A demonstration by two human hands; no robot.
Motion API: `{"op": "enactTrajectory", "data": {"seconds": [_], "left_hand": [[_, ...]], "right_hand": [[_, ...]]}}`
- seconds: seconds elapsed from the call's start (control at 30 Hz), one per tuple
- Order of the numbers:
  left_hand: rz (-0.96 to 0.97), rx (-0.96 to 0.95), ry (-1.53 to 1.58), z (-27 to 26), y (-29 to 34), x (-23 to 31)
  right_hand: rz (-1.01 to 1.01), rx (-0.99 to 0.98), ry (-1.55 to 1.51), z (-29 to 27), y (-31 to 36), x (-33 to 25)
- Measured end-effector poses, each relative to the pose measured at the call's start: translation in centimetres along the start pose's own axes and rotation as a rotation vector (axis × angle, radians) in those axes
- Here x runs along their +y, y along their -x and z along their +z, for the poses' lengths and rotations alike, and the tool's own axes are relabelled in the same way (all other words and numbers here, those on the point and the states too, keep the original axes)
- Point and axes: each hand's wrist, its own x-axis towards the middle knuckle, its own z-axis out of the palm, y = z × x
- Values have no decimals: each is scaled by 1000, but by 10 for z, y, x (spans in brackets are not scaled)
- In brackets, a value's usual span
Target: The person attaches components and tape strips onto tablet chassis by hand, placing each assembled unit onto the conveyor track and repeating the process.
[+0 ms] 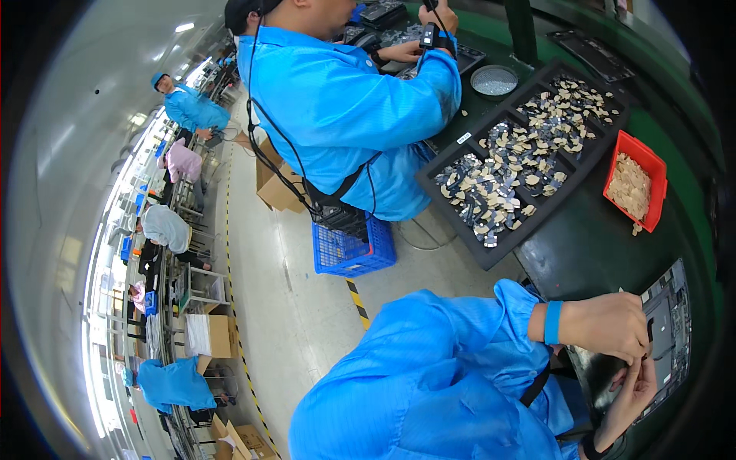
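Opened flat device, dark with a black panel inside, lies right beneath and beside the fingers, on the bench. That dark green workbench [571, 264] stretches from under the fingers up past them. Well above and to the left of the fingers as I look, a co-worker [349, 115] in a blue smock sits or stands at the same bench. Nearer, above the fingers, a black tray [492, 255] lies slantwise, its compartments heaped with tan and dark pieces. Far left of the fingers, on the floor, I see a blue crate [345, 264]. Straight above them stands a red bin [658, 176] of flat tan pieces. The left hand [602, 326] has its fingers bunched narrow, tips down; the right hand [635, 387] comes from below, its fingertips close to them. I cannot tell whether either pinches anything. Farther off, beyond the tray, sits a round dish [473, 83]; just behind the left fingers is a blue wristband [552, 322].
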Motion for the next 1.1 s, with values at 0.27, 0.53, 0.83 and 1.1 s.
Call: {"op": "enactTrajectory", "data": {"seconds": [0.27,0.53,0.83,1.1], "left_hand": [[-52,11,-85,-14,-6,9],[2,-197,-99,-9,3,-1],[193,-116,-310,-23,-23,-27],[-301,260,-674,-27,-56,-82]], "right_hand": [[33,-110,2,0,4,-2],[27,-156,50,-3,8,0],[109,-106,-100,2,-1,-14],[-170,163,161,-25,-38,31]]}}
